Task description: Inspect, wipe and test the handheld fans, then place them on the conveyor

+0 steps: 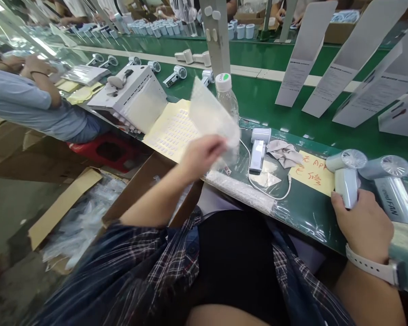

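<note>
My left hand (201,156) holds up a clear plastic bag (211,118), blurred, above the near edge of the green bench (268,102). My right hand (362,224), with a white watch on the wrist, grips the handle of a pale blue handheld fan (347,170) lying on the bench at the right. A second fan (386,168) lies just beside it. Another white fan (259,147) with a white cable (268,192) rests in the middle, next to a yellow note (311,172) with red writing.
A water bottle (227,97) stands behind the bag. Yellow sticker sheets (172,131) and a white box (132,97) lie left. White cartons (308,52) lean at the back right. A cardboard box of bags (78,222) sits on the floor. A seated person (30,106) works at left.
</note>
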Available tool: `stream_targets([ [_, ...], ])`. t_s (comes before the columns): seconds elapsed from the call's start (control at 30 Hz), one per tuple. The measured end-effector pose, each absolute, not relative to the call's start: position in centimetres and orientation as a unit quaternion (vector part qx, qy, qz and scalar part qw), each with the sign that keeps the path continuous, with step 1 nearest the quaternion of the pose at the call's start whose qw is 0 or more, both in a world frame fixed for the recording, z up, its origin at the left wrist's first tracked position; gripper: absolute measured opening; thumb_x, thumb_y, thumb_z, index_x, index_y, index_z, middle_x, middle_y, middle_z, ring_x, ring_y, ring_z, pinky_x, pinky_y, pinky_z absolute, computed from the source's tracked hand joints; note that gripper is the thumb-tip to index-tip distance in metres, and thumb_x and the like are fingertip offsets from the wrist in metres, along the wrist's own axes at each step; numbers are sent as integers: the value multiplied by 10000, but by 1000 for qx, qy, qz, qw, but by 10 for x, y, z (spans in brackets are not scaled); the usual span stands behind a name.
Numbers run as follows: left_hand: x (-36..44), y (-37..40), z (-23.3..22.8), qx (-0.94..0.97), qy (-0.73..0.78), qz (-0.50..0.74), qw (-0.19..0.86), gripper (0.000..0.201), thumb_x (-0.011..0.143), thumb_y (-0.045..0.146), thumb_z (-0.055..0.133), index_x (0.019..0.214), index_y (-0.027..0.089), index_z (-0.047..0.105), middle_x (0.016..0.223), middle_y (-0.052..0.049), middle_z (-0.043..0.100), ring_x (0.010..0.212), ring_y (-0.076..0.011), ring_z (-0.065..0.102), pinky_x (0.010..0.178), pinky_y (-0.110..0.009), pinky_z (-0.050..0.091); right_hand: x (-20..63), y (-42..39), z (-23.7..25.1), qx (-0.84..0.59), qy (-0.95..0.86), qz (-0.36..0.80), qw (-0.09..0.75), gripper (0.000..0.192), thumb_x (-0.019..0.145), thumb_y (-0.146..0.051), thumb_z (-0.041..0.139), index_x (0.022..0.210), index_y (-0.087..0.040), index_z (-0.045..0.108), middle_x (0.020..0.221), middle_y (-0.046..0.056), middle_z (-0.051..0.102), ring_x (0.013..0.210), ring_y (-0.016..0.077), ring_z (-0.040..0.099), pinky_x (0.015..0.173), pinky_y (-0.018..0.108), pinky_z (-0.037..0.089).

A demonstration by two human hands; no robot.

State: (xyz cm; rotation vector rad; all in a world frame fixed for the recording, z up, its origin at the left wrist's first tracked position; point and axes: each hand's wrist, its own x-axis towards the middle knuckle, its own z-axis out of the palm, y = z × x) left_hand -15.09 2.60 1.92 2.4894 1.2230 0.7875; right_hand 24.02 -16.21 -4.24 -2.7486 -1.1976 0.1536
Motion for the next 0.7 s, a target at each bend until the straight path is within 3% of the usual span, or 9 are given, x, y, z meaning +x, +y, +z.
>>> stream_targets([
  [0.1,-67,1,-4,894,342,207,203,269,1129,293,562,1173,191,807,1088,-89,828,1021,-201,755,962,-343,607,227,-174,-44,-885,-403,74,223,635,902,-700,452,1139,-176,721,884,166,718,765,351,651,702,455,466],
  [0.2,-18,3,-27,878,320,180,308,225,1091,259,602,1099,177,811,1098,-118,825,1103,-260,769,1025,-411,612,200,-188,-48,-808,-454,108,359,641,885,-743,557,1160,-192,734,942,140,777,834,339,713,739,420,538],
  [0.27,-6,10,-36,865,304,180,356,147,1016,269,709,1111,188,787,1095,-106,820,1082,-269,770,999,-412,619,183,-191,-52,-763,-507,138,376,608,922,-741,601,1186,-212,742,1057,143,813,910,332,753,791,409,576],
  [0.33,-5,18,-40,824,295,191,444,314,961,290,757,1268,230,723,1009,-55,788,897,-216,741,836,-353,613,174,-188,-56,-741,-537,169,366,560,963,-718,605,1194,-229,749,1131,145,827,952,326,774,823,405,595],
  [0.4,-12,24,-40,722,304,214,583,434,977,340,710,1397,288,616,866,15,674,653,-140,591,623,-282,489,174,-181,-61,-738,-542,185,356,545,995,-701,590,1222,-233,752,1170,146,833,967,327,785,829,404,603],
  [0.47,-21,29,-38,613,324,241,679,431,991,348,645,1411,316,553,789,59,524,544,-101,403,533,-260,318,177,-175,-64,-746,-539,188,344,549,1016,-693,574,1257,-233,753,1146,137,837,932,322,787,798,396,599],
  [0.53,-30,31,-33,588,341,257,687,457,961,291,638,1404,309,530,779,71,437,548,-99,327,539,-271,256,180,-169,-66,-749,-554,181,316,551,1039,-677,561,1300,-230,751,1117,126,837,896,318,781,760,384,581],
  [0.6,-39,30,-25,634,342,260,643,509,962,234,603,1459,292,508,763,72,399,584,-121,343,582,-293,303,180,-166,-67,-742,-590,153,280,555,1076,-657,529,1340,-217,741,1101,123,831,865,313,765,724,376,554],
  [0.7,-47,17,-6,766,341,255,482,579,1049,218,494,1624,277,457,779,41,488,696,-173,479,732,-350,422,170,-164,-61,-709,-664,39,234,568,1148,-610,443,1335,-158,734,973,134,781,834,316,714,685,382,512],
])
